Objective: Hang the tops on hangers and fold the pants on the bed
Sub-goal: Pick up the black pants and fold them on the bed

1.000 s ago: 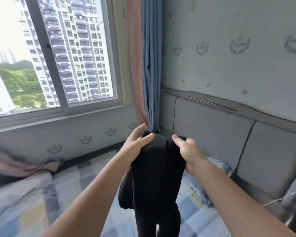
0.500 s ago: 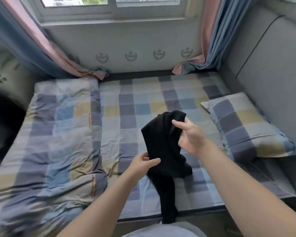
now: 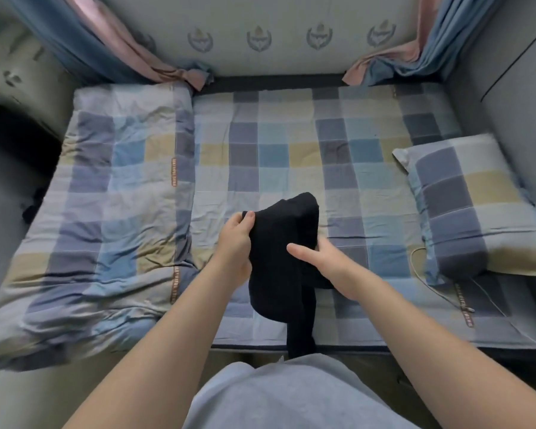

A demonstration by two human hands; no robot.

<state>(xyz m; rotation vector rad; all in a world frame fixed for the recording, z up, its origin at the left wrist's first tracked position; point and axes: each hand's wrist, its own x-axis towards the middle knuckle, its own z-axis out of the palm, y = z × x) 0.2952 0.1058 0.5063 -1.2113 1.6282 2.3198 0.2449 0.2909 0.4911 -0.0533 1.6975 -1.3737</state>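
Above the near edge of the bed (image 3: 291, 144), the person is holding the black pants (image 3: 279, 258) bunched, left hand (image 3: 235, 239) clutching one side, right hand (image 3: 325, 261) pinching the other. Soft, light and floppy, they are hanging lengthwise toward that edge; gripping the top corners should spread them.

Left hand (image 3: 234, 239), right hand (image 3: 328, 261), fingers (image 3: 247, 216) curled.

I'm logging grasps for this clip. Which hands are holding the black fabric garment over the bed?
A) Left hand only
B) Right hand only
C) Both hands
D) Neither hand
C: the left hand pinches one upper edge of the black fabric garment, and the right hand grips its other side.
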